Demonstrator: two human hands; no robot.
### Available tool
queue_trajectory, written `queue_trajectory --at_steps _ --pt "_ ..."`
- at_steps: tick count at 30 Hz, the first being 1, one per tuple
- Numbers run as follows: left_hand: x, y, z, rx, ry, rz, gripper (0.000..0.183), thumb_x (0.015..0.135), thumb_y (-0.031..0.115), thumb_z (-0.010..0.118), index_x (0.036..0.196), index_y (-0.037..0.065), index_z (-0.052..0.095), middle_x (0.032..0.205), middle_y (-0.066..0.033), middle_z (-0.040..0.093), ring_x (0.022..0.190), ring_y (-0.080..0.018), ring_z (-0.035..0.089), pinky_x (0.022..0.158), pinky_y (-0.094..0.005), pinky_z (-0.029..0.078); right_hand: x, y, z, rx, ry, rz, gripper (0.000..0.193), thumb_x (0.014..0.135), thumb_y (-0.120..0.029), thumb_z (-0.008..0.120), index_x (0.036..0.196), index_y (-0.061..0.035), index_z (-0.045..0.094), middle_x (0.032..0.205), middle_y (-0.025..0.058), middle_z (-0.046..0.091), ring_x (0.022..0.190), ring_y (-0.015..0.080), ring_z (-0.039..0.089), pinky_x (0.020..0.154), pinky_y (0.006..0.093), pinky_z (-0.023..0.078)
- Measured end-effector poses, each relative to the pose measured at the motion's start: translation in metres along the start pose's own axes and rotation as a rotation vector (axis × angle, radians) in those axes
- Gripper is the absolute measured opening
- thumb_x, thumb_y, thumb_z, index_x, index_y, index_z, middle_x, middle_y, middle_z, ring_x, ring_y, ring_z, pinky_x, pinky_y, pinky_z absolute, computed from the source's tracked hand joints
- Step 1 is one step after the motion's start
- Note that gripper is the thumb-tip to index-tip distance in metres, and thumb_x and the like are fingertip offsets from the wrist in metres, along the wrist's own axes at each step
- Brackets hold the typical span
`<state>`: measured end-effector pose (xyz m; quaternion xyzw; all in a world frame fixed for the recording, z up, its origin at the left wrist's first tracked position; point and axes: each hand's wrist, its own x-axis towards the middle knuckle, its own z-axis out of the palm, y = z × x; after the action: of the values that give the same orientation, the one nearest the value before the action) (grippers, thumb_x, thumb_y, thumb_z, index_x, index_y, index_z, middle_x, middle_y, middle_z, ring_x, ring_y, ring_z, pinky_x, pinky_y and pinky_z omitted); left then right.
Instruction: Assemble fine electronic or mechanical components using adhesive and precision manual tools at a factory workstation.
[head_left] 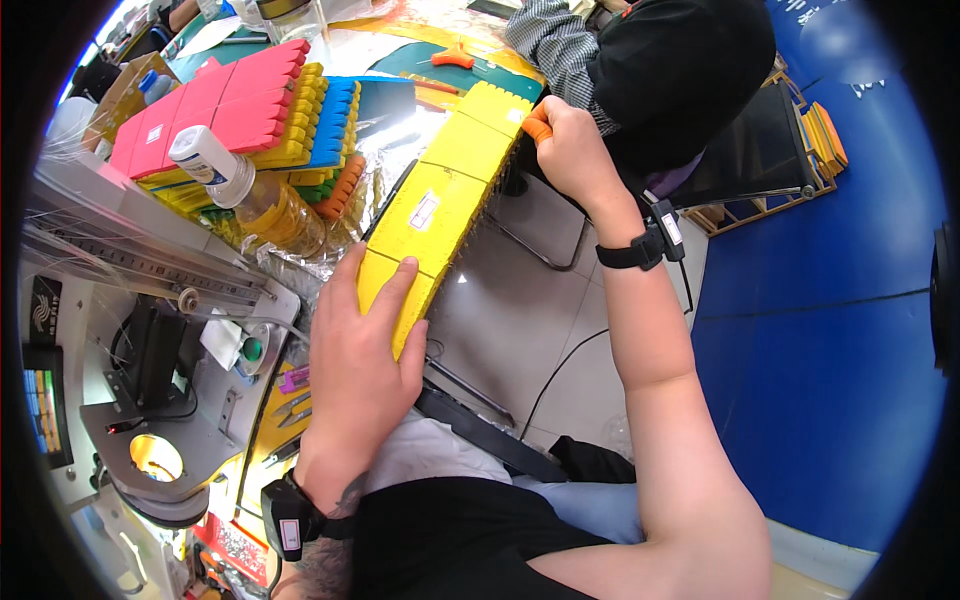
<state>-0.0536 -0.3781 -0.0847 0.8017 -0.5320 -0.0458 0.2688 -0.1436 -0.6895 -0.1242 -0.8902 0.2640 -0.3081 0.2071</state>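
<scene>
A long yellow foam board [455, 200] with a scalloped far end slants away from me, fine dark hairs sticking out along its right edge. Across its near end lies my left hand [365, 340], fingers on the top and left side, thumb at the right edge, holding it. My right hand [575, 150] is closed at the board's far right corner. Orange finger covers show on its fingers; whatever it pinches is hidden or too small to see.
Stacked red, yellow, blue and green foam boards [215, 100] stand at the left, behind a clear bottle with a white cap [215, 170]. An orange-handled tool [455, 57] rests on a green mat. Another person in black [690, 80] sits beyond my right hand. A machine [150, 400] occupies the left.
</scene>
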Motion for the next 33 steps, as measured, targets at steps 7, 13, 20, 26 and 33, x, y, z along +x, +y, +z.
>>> queue_trajectory --at_steps 7,13,20,26,33 --pt "-0.001 -0.002 -0.001 0.001 0.004 0.013 0.049 0.082 0.009 0.071 0.131 0.007 0.062 0.140 -0.0276 0.046 0.127 -0.0457 0.048 0.108 -0.0480 0.040 0.006 -0.005 -0.001 -0.173 -0.075 0.020 0.015 0.090 -0.008 0.065 0.087 0.0068 0.062 0.084 0.0295 0.066 0.085 0.0449 0.066 0.075 0.0490 0.052" --pt "-0.001 -0.002 -0.002 0.009 0.006 0.017 0.049 0.083 0.010 0.071 0.131 0.007 0.061 0.140 -0.0278 0.046 0.126 -0.0458 0.048 0.108 -0.0482 0.040 0.003 -0.004 0.000 -0.153 -0.015 -0.004 0.013 0.090 -0.006 0.065 0.087 0.0061 0.062 0.083 0.0294 0.066 0.084 0.0451 0.066 0.073 0.0486 0.052" --pt "-0.001 -0.005 -0.001 0.008 0.014 0.034 0.050 0.082 0.011 0.072 0.132 0.007 0.061 0.138 -0.0287 0.046 0.124 -0.0455 0.048 0.106 -0.0487 0.041 -0.022 -0.025 -0.001 0.057 -0.045 -0.037 0.010 0.089 -0.002 0.064 0.086 0.0062 0.059 0.083 0.0288 0.066 0.080 0.0459 0.065 0.067 0.0464 0.051" --pt "-0.002 -0.006 -0.001 -0.004 0.005 0.023 0.050 0.083 0.011 0.072 0.132 0.008 0.062 0.140 -0.0277 0.046 0.126 -0.0455 0.048 0.107 -0.0478 0.040 -0.025 -0.027 0.005 0.078 -0.058 -0.044 0.011 0.090 -0.002 0.064 0.088 0.0069 0.059 0.082 0.0288 0.065 0.079 0.0456 0.065 0.066 0.0456 0.051" --pt "-0.003 -0.007 -0.001 0.000 0.003 0.031 0.050 0.084 0.012 0.071 0.134 0.010 0.061 0.140 -0.0282 0.045 0.126 -0.0454 0.048 0.107 -0.0482 0.040 -0.020 -0.031 0.001 0.020 -0.103 -0.033 0.010 0.089 0.000 0.064 0.086 0.0075 0.057 0.081 0.0286 0.064 0.072 0.0432 0.063 0.064 0.0384 0.050"
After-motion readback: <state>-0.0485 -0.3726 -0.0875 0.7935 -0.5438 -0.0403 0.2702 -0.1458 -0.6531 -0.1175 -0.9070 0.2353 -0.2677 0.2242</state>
